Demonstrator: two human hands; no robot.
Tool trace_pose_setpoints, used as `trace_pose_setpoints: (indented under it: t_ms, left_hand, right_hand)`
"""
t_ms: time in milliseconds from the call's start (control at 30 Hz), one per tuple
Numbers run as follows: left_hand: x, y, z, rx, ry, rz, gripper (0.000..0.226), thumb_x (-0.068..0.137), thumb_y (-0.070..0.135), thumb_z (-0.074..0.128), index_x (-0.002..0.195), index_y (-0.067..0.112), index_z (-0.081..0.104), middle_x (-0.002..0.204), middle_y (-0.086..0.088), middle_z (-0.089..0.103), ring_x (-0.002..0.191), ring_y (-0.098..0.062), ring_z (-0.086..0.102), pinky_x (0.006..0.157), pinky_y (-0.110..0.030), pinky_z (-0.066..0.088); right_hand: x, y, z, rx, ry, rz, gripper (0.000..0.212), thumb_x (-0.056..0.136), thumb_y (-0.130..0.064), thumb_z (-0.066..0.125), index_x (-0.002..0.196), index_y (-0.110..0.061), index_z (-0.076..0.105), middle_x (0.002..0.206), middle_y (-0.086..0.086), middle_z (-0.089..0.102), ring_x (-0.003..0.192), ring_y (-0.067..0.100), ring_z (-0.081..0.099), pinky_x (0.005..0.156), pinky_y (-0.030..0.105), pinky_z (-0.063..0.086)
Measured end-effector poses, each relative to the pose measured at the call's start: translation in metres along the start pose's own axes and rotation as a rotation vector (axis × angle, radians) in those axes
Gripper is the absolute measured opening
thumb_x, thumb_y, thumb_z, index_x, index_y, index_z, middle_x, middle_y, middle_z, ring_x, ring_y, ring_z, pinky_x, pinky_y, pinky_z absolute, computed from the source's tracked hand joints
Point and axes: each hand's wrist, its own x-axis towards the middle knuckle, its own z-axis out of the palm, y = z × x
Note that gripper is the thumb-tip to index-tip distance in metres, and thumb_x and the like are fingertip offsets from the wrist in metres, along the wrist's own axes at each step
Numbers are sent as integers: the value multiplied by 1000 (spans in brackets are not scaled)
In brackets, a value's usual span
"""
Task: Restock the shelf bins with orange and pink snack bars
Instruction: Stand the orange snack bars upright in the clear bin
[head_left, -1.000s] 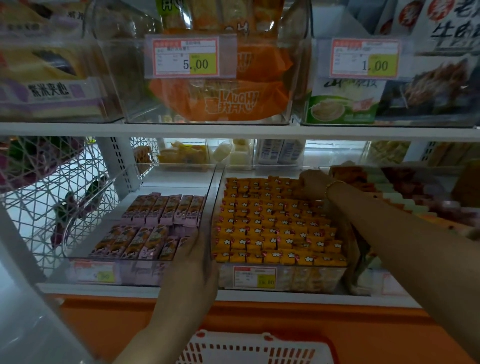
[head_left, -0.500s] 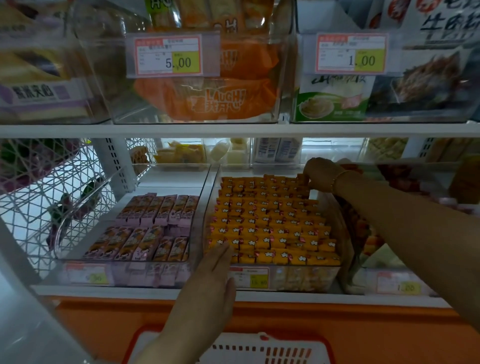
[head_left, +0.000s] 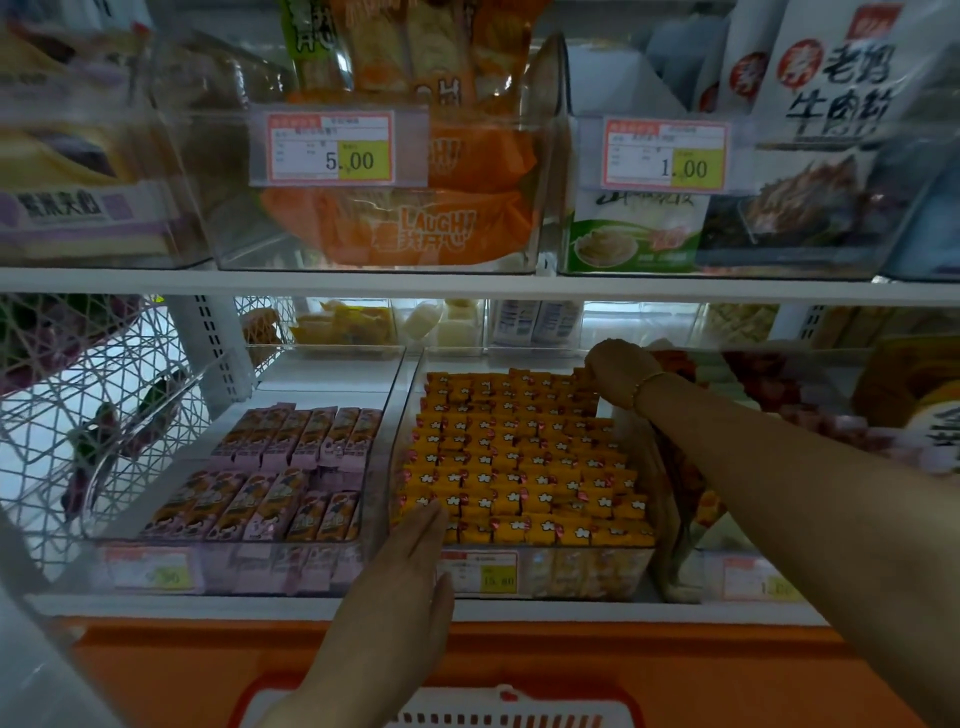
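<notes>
On a white shelf (head_left: 156, 605), the right clear bin (head_left: 571, 574) brims with orange snack bars (head_left: 519, 467); the left bin (head_left: 260, 569) holds pink snack bars (head_left: 270, 483). The left hand (head_left: 410, 561) lies flat, fingers straight, on the near orange bars. The right hand (head_left: 618, 369) curls over the far-right corner, its grip hidden.

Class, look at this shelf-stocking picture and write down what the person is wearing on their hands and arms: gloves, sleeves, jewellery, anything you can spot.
The left hand and the right hand are both bare, with no gloves. No sleeve shows on either side as far as the picture reaches. The only item worn is a thin gold-coloured bracelet on the right wrist. No ring or watch can be made out.
</notes>
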Motion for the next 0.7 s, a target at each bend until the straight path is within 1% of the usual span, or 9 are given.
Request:
trace_pose_setpoints:
  t_ms: [67, 100, 133, 167, 267, 400, 533, 600, 700]
  left_hand:
    - [0, 1, -2, -1, -12, -3, 60, 102, 31, 31, 150, 25, -5, 151, 21, -11, 135, 7, -9, 96, -2, -9]
    - [-1, 2, -3, -6, -23, -8, 60, 102, 31, 31, 150, 25, -4, 154, 18, -9, 139, 3, -6, 98, -4, -6]
    - [-1, 2, -4, -11, -33, -12, 60, 102, 30, 32, 150, 26, -3, 156, 16, -8, 142, 0, -4, 98, -5, -4]
    - [-2, 2, -5, -12, -43, -14, 59, 102, 30, 32, 150, 27, -2, 156, 15, -7, 144, -3, -2, 99, -5, -2]
    - [-3, 1, -6, -20, -54, -8, 58, 102, 31, 32, 150, 28, 1, 156, 16, -4, 144, -2, -1, 100, -5, 0]
    - [-2, 0, -7, -22, -51, -5, 58, 102, 30, 34, 150, 29, 3, 156, 17, -3, 143, -1, 1, 107, -8, 4]
    - [-3, 0, -8, -42, -59, -19, 57, 102, 29, 34, 150, 29, 4, 156, 17, -3, 143, -2, 1, 107, -9, 5]
    - [-3, 1, -8, -43, -58, -25, 57, 102, 30, 34, 151, 29, 5, 157, 16, -3, 144, -2, 2, 108, -10, 6]
    - [-3, 2, -10, -17, -55, -26, 57, 102, 30, 34, 151, 27, 6, 157, 15, -2, 144, -3, 5, 108, -11, 7]
  right_hand:
    - [-4, -3, 2, -4, 14, 5, 22, 94, -7, 44, 104, 2, 60, 104, 17, 61, 105, 30, 57, 83, 32, 42]
    - [-6, -4, 3, -6, 23, 10, 22, 95, -6, 42, 106, 2, 60, 111, 18, 60, 106, 30, 57, 85, 32, 42]
    - [-7, -5, 4, -14, 33, 16, 22, 95, -5, 41, 106, 2, 59, 114, 19, 60, 106, 30, 57, 85, 33, 43]
    - [-7, -5, 4, -22, 38, 25, 22, 95, -4, 41, 105, 2, 60, 114, 19, 60, 106, 30, 57, 85, 33, 43]
    - [-8, -7, 6, -38, 56, 56, 22, 94, -6, 43, 104, 2, 61, 113, 18, 61, 104, 30, 58, 84, 33, 45]
    - [-7, -10, 10, -59, 77, 91, 22, 92, -6, 44, 105, 0, 61, 112, 16, 62, 103, 29, 59, 83, 33, 46]
    - [-8, -11, 7, -50, 39, 85, 22, 92, -7, 44, 103, 1, 61, 112, 17, 60, 103, 29, 59, 82, 33, 46]
    - [-8, -9, 5, -32, 14, 69, 23, 92, -8, 45, 106, 1, 61, 115, 18, 56, 104, 30, 57, 80, 31, 44]
    - [-8, -5, -1, 36, 27, 52, 23, 90, -6, 49, 109, 1, 60, 116, 21, 54, 107, 31, 53, 85, 32, 43]
